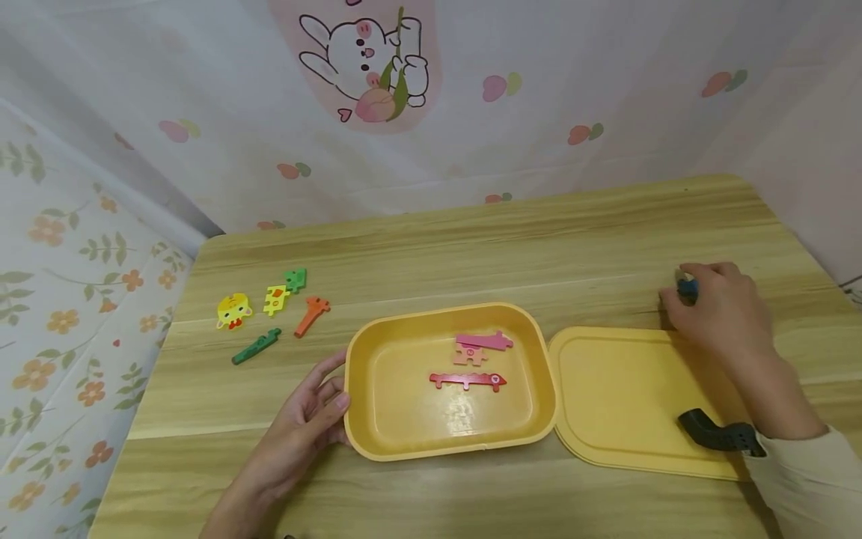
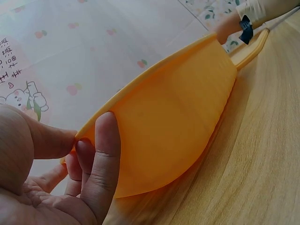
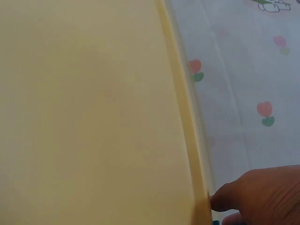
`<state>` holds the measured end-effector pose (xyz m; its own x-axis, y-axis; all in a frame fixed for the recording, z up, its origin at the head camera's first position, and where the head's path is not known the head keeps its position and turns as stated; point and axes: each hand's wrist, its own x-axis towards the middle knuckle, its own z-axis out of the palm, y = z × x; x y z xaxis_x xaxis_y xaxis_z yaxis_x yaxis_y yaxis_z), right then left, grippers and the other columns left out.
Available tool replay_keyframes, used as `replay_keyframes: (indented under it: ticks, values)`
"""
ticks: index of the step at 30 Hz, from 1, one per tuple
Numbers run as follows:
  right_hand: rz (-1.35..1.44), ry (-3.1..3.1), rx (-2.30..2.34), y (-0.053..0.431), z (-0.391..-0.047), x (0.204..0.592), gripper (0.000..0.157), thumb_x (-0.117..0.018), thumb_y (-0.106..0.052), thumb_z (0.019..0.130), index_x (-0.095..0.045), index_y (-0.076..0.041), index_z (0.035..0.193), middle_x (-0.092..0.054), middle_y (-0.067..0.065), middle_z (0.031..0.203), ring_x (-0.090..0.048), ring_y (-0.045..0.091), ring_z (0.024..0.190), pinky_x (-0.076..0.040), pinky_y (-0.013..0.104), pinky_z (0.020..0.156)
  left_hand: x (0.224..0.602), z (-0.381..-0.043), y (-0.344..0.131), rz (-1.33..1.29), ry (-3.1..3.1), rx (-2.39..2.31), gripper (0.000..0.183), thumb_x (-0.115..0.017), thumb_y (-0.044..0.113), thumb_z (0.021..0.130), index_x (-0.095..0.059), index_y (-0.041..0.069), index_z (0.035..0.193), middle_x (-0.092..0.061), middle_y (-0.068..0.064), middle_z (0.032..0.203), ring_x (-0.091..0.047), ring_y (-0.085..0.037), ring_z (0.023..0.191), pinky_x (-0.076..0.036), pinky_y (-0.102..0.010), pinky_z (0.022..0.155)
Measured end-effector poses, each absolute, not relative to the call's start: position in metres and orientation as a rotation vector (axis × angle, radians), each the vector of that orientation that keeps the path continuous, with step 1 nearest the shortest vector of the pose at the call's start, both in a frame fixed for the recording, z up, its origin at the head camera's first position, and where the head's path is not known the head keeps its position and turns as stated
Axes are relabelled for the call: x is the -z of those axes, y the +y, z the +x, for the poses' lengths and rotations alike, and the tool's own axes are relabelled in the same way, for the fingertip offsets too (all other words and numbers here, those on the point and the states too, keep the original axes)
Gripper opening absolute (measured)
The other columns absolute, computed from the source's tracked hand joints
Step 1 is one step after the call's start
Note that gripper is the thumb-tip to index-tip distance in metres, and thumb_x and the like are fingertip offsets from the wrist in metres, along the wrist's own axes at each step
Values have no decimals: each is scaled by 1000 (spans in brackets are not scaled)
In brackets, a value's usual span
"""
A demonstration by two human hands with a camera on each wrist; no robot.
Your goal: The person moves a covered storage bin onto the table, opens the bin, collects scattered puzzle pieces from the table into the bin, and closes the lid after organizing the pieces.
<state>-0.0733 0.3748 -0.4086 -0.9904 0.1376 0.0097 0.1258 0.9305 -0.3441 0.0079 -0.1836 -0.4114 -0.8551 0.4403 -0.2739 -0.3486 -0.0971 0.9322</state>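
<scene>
My left hand (image 1: 303, 421) holds the left end of a yellow plastic box (image 1: 450, 453); the left wrist view has the thumb at its rim and the fingers (image 2: 107, 154) against the outer wall. Inside the box lie a pink puzzle piece (image 1: 483, 342), a light orange-pink puzzle piece (image 1: 468, 355) and a red caterpillar-like puzzle piece (image 1: 468, 379). At the far right, beyond the yellow lid (image 1: 613, 397), my right hand (image 1: 730, 311) pinches a small dark blue piece (image 1: 688, 290), mostly hidden by the fingers. The right wrist view is filled largely by the lid.
Left of the box lie a yellow animal-head piece (image 1: 233, 311), a yellow puzzle piece (image 1: 275, 299), a green piece (image 1: 295, 280), an orange piece (image 1: 312, 316) and a dark green piece (image 1: 257, 346). The wooden table (image 1: 431, 258) backs onto a printed curtain (image 1: 525, 120).
</scene>
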Motion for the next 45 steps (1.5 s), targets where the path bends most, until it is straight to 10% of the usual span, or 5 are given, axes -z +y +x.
replay_keyframes:
  ticks: [33,45]
  values:
    - [-149,-2904,-578,373,-73,414,42,-57,-10,96,-61,23,121,-50,52,126,-49,69,109,-45,80,84,413,4,-181,104,1678,-1983,60,-49,12,112,-22,15,166,-60,-3,125,-70,-12,92,-66,-29,77]
    - [-95,-2815,-627,362,-79,405,40,-63,-12,93,-67,13,124,-57,45,126,-61,52,86,-44,54,64,414,7,-184,99,1687,-1997,60,-50,11,112,-23,15,166,-60,-1,122,-70,-11,92,-66,-29,78]
